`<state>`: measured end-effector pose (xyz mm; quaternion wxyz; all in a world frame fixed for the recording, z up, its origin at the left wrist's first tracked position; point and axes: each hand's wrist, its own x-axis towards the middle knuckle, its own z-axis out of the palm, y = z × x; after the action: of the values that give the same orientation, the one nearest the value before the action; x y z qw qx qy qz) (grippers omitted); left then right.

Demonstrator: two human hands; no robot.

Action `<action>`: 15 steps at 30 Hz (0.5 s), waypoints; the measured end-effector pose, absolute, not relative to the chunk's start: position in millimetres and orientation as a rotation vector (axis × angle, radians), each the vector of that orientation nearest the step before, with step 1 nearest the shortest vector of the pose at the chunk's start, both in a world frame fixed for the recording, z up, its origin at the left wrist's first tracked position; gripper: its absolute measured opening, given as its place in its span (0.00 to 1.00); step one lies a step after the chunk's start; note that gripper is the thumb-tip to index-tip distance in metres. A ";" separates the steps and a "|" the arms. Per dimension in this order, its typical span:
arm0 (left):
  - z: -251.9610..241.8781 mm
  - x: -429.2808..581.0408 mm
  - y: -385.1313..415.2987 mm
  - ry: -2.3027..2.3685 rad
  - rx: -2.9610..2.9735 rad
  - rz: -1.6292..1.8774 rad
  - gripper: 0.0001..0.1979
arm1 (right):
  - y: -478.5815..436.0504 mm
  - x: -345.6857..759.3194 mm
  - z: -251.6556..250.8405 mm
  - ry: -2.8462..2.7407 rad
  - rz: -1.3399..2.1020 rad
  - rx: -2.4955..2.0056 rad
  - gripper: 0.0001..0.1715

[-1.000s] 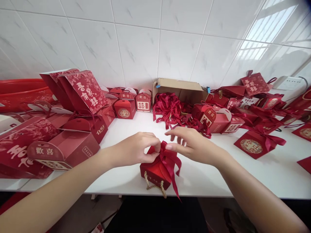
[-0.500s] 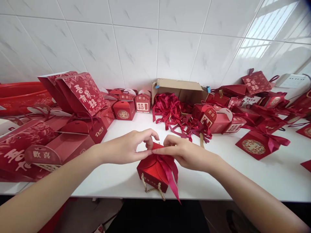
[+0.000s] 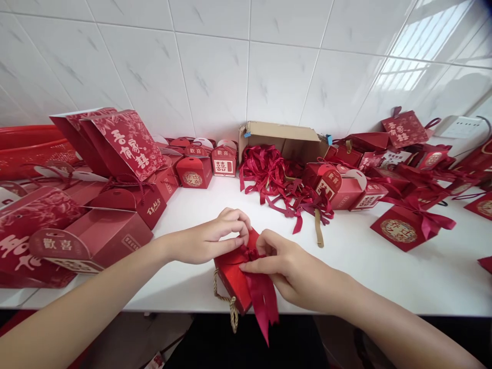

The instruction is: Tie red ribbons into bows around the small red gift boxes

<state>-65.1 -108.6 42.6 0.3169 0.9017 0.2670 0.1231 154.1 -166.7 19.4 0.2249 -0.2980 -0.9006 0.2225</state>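
A small red gift box (image 3: 233, 282) with a gold rope handle (image 3: 232, 310) stands at the table's front edge, turned at an angle. A dark pink satin ribbon (image 3: 263, 302) is gathered on its top, its tails hanging over the near side. My left hand (image 3: 219, 237) is closed at the box's top, thumb and fingertips pinching the ribbon by the knot. From the right, my right hand (image 3: 286, 266) has its curled fingers on the same ribbon, the thumb lying across the box top. The fingers partly hide the knot.
Behind the box lies a heap of ribbons (image 3: 265, 166) spilling from an open cardboard carton (image 3: 284, 130). Red gift boxes (image 3: 123, 238) crowd the left, with a red plastic basket (image 3: 34, 148) behind. More boxes stand right, including a ribbon-tied one (image 3: 402, 230). A tiled wall (image 3: 215, 82) closes the back.
The box has turned, its rope handle swinging left and nearer. My right hand has moved down and nearer to me, its fingers now curled at the ribbon. My left fingers have closed in at the knot.
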 end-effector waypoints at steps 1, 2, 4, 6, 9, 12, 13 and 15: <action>42.9 -65.3 -109.2 0.692 2.349 0.311 0.12 | -167.3 154.0 20.5 -2.476 0.632 -0.823 0.25; 42.9 -65.5 -109.7 0.686 2.335 0.295 0.13 | -167.3 154.3 21.2 -2.464 0.648 -0.820 0.25; 41.9 -65.5 -110.3 0.690 2.330 0.273 0.14 | -165.9 155.5 21.1 -2.436 0.672 -0.809 0.26; 39.8 -65.1 -110.1 0.700 2.331 0.304 0.14 | -163.7 156.7 20.2 -2.412 0.705 -0.807 0.25; 36.0 -65.3 -107.9 0.725 2.303 0.436 0.11 | -160.7 157.7 19.1 -2.394 0.758 -0.834 0.26; 34.0 -69.0 -103.6 0.725 2.261 0.502 0.09 | -159.2 158.2 18.3 -2.373 0.789 -0.865 0.28; 33.9 -71.1 -102.0 0.713 2.252 0.489 0.09 | -159.0 158.3 18.1 -2.364 0.800 -0.871 0.28; 34.4 -75.5 -99.5 0.687 2.242 0.425 0.09 | -158.6 158.3 17.5 -2.349 0.823 -0.875 0.28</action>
<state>-75.5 -99.5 34.4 0.3701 0.8740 0.2679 0.1657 158.3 -158.6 17.5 0.2491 -0.3213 -0.8622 0.3022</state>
